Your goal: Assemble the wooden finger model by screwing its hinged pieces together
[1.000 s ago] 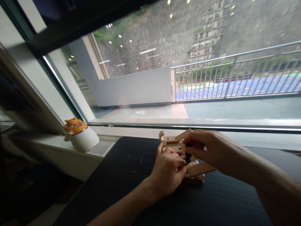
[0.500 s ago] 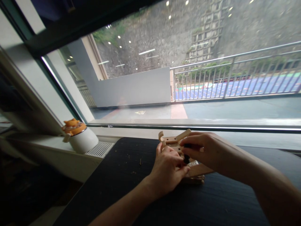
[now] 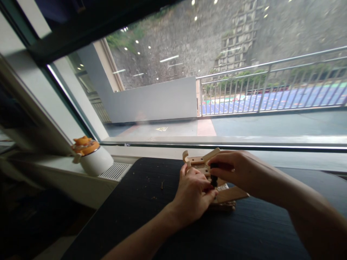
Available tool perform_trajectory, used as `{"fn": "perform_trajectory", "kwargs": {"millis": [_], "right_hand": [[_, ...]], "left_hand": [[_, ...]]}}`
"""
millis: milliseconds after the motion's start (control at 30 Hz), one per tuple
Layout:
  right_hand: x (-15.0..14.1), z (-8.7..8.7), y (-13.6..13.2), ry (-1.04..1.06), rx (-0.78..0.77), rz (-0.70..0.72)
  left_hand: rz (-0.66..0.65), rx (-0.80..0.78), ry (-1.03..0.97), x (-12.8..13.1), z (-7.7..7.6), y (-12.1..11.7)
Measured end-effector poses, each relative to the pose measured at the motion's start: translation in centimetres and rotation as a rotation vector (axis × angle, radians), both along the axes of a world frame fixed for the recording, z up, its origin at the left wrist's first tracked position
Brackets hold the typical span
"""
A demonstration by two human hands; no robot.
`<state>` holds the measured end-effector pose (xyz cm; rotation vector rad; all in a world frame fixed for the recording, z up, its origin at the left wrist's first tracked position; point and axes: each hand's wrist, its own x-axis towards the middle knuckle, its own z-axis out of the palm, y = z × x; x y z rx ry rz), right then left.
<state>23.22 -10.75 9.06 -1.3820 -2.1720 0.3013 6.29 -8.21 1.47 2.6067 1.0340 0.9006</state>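
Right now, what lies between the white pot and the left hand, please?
The head view shows a vent grille, then black tabletop with a screw-like piece and specks.

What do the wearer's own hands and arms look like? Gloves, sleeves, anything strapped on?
Both are bare: five-fingered left hand and right hand, with no glove, ring or watch visible. The left forearm and right forearm show no sleeve, cable or marking. Toward the lower right corner it's too dark to tell whether a sleeve begins.
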Motion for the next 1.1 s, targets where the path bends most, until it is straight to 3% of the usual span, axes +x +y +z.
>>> {"fn": "perform_trajectory", "kwargs": {"millis": [267, 600, 900, 1100], "right_hand": [[-0.1, 0.3, -0.4, 0.018, -0.022, 0.056], [0.0, 0.2, -0.4, -0.029, -0.025, 0.003], [0.1, -0.2, -0.3, -0.046, 0.004, -0.076], [-0.8, -0.2, -0.3, -0.04, 0.011, -0.028]], "left_hand": [[-0.027, -0.034, 0.073, -0.4, 0.4, -0.1], [-0.043, 0.031, 0.231, -0.5, 0.8, -0.6], [-0.023, 0.047, 0.24, -0.5, 0.7, -0.7], [-0.061, 0.039, 0.229, -0.5, 1.1, -0.7]]}}
